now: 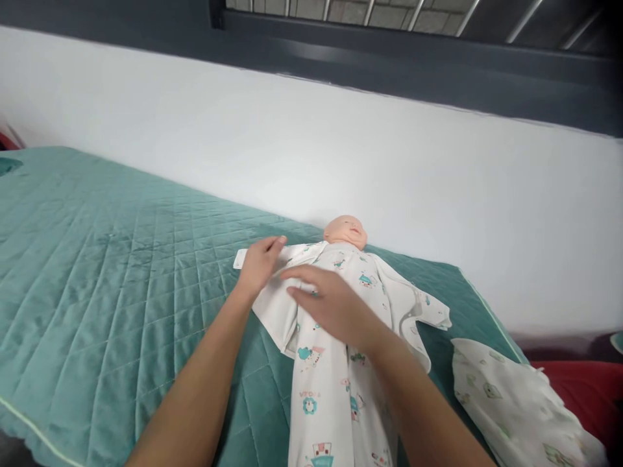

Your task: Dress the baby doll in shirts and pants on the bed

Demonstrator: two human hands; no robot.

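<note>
A baby doll lies on its back on a green quilted cover, its head near the white wall. White printed trousers cover its front from the neck down, over an opened white printed top whose sleeves spread to both sides. My left hand is at the sleeve on the left, thumb and fingers close together; what they hold, if anything, is hidden. Over the doll's chest is my right hand, slightly blurred, its thumb and fingers apart with nothing between them.
The green quilted cover stretches far to the left. Another white printed cloth lies at the lower right, beside something red. Behind stands a white wall below a dark frame with metal bars.
</note>
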